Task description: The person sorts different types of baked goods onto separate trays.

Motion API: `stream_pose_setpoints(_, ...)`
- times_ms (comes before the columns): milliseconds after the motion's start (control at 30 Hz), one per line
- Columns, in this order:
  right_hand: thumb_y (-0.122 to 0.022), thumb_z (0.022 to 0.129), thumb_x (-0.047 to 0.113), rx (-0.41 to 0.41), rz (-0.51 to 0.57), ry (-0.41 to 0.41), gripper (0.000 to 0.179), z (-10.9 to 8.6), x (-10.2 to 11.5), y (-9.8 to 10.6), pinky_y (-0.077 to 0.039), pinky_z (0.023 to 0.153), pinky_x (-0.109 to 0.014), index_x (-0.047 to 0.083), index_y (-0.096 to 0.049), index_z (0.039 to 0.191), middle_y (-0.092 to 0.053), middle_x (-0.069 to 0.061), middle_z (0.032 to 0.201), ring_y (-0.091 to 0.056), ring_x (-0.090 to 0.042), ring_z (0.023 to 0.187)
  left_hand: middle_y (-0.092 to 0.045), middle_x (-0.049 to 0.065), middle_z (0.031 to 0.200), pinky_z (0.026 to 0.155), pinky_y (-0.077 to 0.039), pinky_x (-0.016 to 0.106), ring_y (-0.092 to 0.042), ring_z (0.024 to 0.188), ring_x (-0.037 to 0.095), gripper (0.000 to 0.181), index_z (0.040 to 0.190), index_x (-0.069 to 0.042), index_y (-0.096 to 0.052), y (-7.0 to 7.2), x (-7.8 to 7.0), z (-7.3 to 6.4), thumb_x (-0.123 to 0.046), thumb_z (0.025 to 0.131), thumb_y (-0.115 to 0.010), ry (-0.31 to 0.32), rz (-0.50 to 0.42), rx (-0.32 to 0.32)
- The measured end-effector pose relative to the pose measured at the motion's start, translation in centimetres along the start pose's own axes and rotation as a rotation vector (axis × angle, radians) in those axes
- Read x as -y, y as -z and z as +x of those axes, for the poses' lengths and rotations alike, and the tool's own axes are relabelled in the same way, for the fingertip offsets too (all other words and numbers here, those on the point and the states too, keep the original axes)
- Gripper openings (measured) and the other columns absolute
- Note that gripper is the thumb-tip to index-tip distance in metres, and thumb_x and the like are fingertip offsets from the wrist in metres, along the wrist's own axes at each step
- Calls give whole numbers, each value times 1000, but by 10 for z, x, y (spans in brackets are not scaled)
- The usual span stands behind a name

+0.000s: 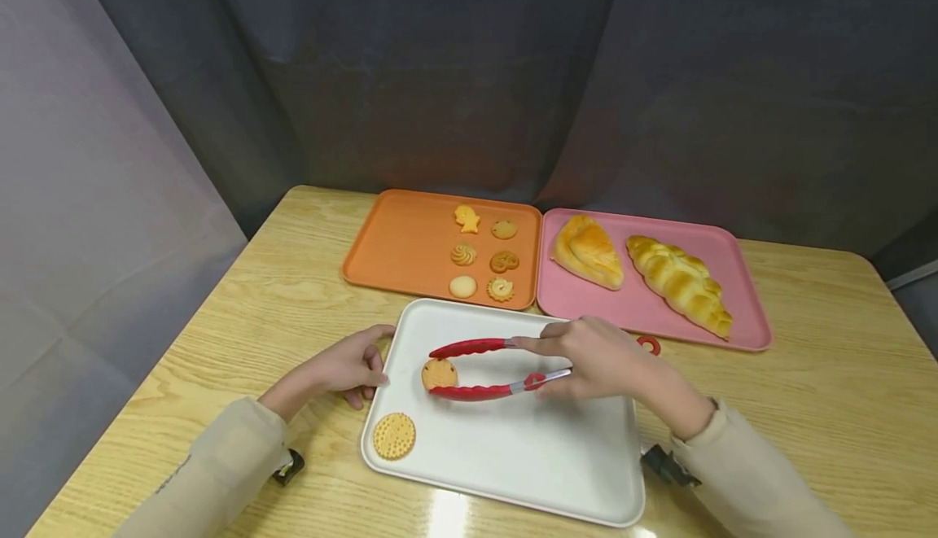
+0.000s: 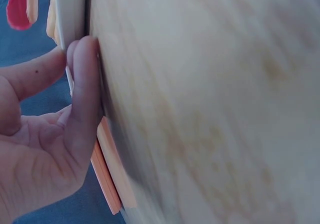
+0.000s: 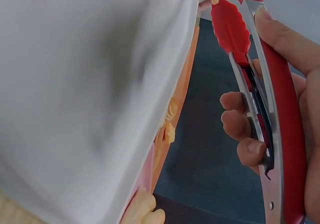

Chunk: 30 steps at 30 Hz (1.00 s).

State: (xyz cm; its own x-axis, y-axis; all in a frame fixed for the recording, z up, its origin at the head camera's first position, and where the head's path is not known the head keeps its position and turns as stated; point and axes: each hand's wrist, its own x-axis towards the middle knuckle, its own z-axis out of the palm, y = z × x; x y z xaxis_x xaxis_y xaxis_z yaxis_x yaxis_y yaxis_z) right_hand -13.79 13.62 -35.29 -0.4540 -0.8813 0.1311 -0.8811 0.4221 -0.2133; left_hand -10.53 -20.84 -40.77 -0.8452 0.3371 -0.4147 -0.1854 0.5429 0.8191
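My right hand (image 1: 597,359) grips a pair of red-tipped metal tongs (image 1: 472,393) over the white tray (image 1: 528,457). The tong tips stand apart, one on either side of a round cookie (image 1: 439,374) with dark specks. In the right wrist view, the thumb lies along one arm of the tongs (image 3: 290,139) and the fingers curl round the other. At the tray's left edge, my left hand (image 1: 355,363) pinches the rim; the left wrist view has the rim (image 2: 72,14) between thumb and fingers. A round dotted cracker (image 1: 394,436) lies in the tray's near left corner.
Behind the white tray is an orange tray (image 1: 403,237) with several small cookies on its right half. Beside it, a pink tray (image 1: 743,310) carries a triangular pastry (image 1: 589,253) and a braided loaf (image 1: 681,284). Dark curtain (image 1: 440,74) hangs behind the wooden table (image 1: 821,391).
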Motion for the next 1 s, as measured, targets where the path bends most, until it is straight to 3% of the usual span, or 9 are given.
stream_pose_setpoints(300,-77,70,36,-30,12,-26,57,12,-7,6,-31,43,-16,12,-62,120,-58,4,73,-31,-2,48,-52,10,69,40,-49,31,-52,51,17,68,141,-6,-24,-1,-1,-1,4,83,-58,12,-7,0)
stream_pose_setpoints(567,-77,70,35,-60,23,-86,57,23,-15,7,-38,46,-16,9,-62,119,-66,-5,85,-44,-5,52,-51,11,69,39,-48,31,-52,51,17,68,141,-5,-23,0,-3,-1,4,83,-58,4,-15,4)
stream_pose_setpoints(1000,-77,69,38,-57,-14,-199,61,44,-28,9,-38,46,-20,12,-60,122,-62,-3,71,-40,-10,51,-51,11,70,39,-49,32,-52,51,17,69,141,-5,-23,1,-1,-1,4,83,-59,-2,-17,4)
